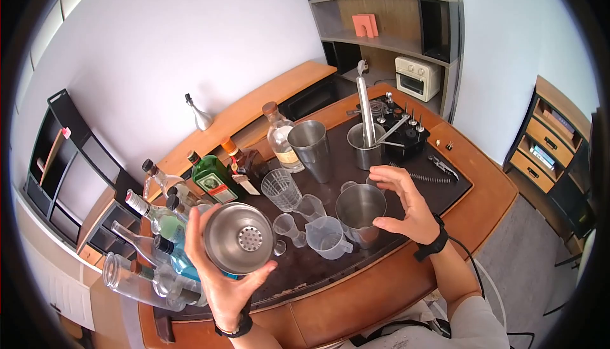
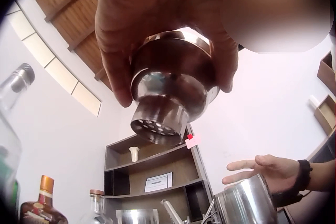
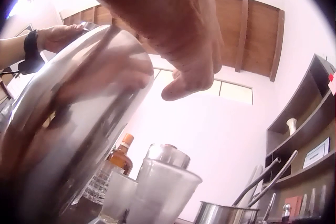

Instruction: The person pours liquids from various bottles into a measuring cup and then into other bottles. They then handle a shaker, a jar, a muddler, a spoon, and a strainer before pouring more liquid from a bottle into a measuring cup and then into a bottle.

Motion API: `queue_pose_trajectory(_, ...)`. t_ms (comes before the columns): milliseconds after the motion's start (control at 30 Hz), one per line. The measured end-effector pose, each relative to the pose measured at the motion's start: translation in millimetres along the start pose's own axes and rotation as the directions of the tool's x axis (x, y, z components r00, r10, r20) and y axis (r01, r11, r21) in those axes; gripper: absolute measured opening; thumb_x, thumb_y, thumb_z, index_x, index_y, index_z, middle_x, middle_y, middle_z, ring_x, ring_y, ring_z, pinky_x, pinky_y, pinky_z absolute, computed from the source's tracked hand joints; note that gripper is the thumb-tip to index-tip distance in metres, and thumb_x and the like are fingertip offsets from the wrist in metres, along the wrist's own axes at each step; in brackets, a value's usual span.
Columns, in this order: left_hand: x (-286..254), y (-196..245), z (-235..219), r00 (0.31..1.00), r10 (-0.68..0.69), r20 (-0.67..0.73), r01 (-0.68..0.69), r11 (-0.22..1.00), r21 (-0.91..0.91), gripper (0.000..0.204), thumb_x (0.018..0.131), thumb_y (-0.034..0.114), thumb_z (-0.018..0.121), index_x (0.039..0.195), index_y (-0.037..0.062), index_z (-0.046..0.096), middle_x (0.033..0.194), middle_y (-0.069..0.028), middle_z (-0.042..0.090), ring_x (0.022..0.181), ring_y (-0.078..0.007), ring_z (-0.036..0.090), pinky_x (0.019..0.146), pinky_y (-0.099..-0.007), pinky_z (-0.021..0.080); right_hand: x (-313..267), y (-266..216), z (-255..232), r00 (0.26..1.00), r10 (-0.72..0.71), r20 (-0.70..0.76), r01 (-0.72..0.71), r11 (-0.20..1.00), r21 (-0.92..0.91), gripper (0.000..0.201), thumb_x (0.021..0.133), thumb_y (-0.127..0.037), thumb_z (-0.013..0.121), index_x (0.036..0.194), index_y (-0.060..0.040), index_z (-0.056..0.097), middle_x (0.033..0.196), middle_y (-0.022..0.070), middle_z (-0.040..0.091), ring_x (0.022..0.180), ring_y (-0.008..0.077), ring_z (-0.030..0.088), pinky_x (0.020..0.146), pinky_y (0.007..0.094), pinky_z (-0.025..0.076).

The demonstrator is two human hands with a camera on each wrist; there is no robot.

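My left hand [image 1: 222, 292] grips a steel cocktail shaker top [image 1: 222, 241], its perforated strainer facing up toward the head camera. In the left wrist view, fingers and thumb curve around the shaker top [image 2: 168, 77] from both sides. A steel shaker tin [image 1: 361, 212] stands upright at the front of the dark mat. Beside its rim, my right hand [image 1: 410, 209] is spread with fingers loosely extended. The thumb overlaps the rim in the head view. A clear measuring jug [image 1: 328, 238] and a small clear jigger [image 1: 286, 225] stand between the hands.
Several bottles crowd the left, among them a green bottle [image 1: 210, 174]. Behind the jug stand a patterned glass [image 1: 279, 190] and a taller metal tin [image 1: 309, 149]. Another tin [image 1: 367, 152] holds long bar tools. A black tool rack [image 1: 403, 133] and a coil-edged strainer [image 1: 438, 168] lie right.
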State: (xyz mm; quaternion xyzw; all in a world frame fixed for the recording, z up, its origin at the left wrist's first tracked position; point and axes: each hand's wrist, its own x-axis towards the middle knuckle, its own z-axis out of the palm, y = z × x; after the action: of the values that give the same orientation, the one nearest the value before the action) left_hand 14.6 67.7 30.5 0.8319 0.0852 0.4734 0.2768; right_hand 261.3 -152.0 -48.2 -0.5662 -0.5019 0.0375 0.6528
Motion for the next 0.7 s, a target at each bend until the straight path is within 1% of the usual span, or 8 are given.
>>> queue_pose_trajectory(67,0.8,-1.3,-2.4,0.998,-0.024,-0.051,0.022,0.999,-0.041,0.131,0.056,0.040,0.097,0.155,0.0042,0.018,0.140,-0.0189,0.047,0.124,-0.0311,0.053,0.106,-0.0466,0.044,-0.8,2.6,6.3,0.999,0.031,0.027,-0.032,0.999,0.023,0.090,0.074,-0.019,0.086,0.148,-0.0056,0.036,0.144,0.0137,0.042,0.134,0.0263,0.045,0.111,0.0431,0.038)
queue_pose_trajectory(100,0.4,-3.1,-4.0,0.997,-0.021,-0.073,0.019,1.000,-0.025,0.130,0.057,0.042,0.097,0.155,0.0044,0.020,0.140,-0.0180,0.047,0.124,-0.0304,0.053,0.106,-0.0466,0.044,-2.4,2.9,8.0,0.993,0.095,0.066,-0.097,0.995,0.015,0.102,0.070,-0.020,0.088,0.152,-0.0068,0.029,0.146,0.0137,0.041,0.138,0.0276,0.042,0.116,0.0433,0.030)
queue_pose_trajectory(200,-1.6,3.6,0.7,0.992,-0.105,-0.073,0.096,0.988,-0.118,0.129,0.057,0.041,0.097,0.155,0.0052,0.021,0.140,-0.0174,0.047,0.124,-0.0297,0.053,0.106,-0.0457,0.044,-3.3,7.7,13.6,0.987,0.110,0.119,-0.108,0.994,-0.025,0.101,0.069,-0.020,0.089,0.151,-0.0059,0.031,0.148,0.0138,0.040,0.139,0.0266,0.039,0.116,0.0400,0.030)
queue_pose_trajectory(267,-9.7,-1.0,1.0,0.994,-0.110,0.010,0.110,0.992,-0.061,0.128,0.056,0.036,0.098,0.155,0.0060,0.022,0.140,-0.0171,0.047,0.124,-0.0287,0.053,0.107,-0.0428,0.045,-4.0,7.5,16.5,0.989,0.111,0.102,-0.107,0.993,-0.045,0.100,0.069,-0.022,0.090,0.150,-0.0048,0.033,0.145,0.0145,0.042,0.136,0.0273,0.042,0.114,0.0394,0.032)
queue_pose_trajectory(467,-40.8,-14.2,25.4,0.961,-0.229,0.155,0.254,0.953,-0.167,0.121,0.058,0.018,0.097,0.153,0.0044,0.023,0.140,-0.0180,0.048,0.126,-0.0285,0.054,0.106,-0.0417,0.045,-5.8,7.1,17.5,0.993,0.108,0.049,-0.104,0.992,-0.071,0.099,0.067,-0.021,0.091,0.148,-0.0041,0.036,0.143,0.0133,0.044,0.133,0.0259,0.045,0.112,0.0384,0.035)
queue_pose_trajectory(500,-45.3,-21.9,25.7,0.961,-0.199,0.193,0.215,0.975,-0.060,0.123,0.061,0.025,0.097,0.155,0.0063,0.020,0.139,-0.0156,0.047,0.126,-0.0271,0.053,0.107,-0.0413,0.045,-7.7,10.4,17.8,0.992,0.117,0.037,-0.115,0.992,-0.045,0.099,0.067,-0.021,0.091,0.148,-0.0042,0.036,0.143,0.0131,0.043,0.133,0.0257,0.045,0.112,0.0382,0.035)
queue_pose_trajectory(633,-56.7,-23.1,28.3,0.925,-0.285,0.253,0.293,0.956,0.004,0.116,0.061,0.006,0.092,0.154,0.0071,0.023,0.137,-0.0149,0.050,0.126,-0.0255,0.053,0.107,-0.0404,0.045,-10.7,15.7,18.3,0.987,0.156,0.028,-0.157,0.988,0.011,0.102,0.066,-0.018,0.091,0.149,-0.0049,0.035,0.144,0.0122,0.041,0.134,0.0246,0.044,0.112,0.0380,0.036)
queue_pose_trajectory(700,-61.5,-26.0,26.5,0.914,-0.314,0.256,0.326,0.945,-0.002,0.115,0.062,0.006,0.092,0.154,0.0073,0.023,0.137,-0.0149,0.050,0.126,-0.0255,0.054,0.107,-0.0399,0.045,-10.6,15.6,19.0,0.985,0.170,0.032,-0.171,0.985,0.026,0.104,0.065,-0.017,0.091,0.150,-0.0050,0.032,0.145,0.0121,0.039,0.135,0.0245,0.043,0.112,0.0382,0.036)
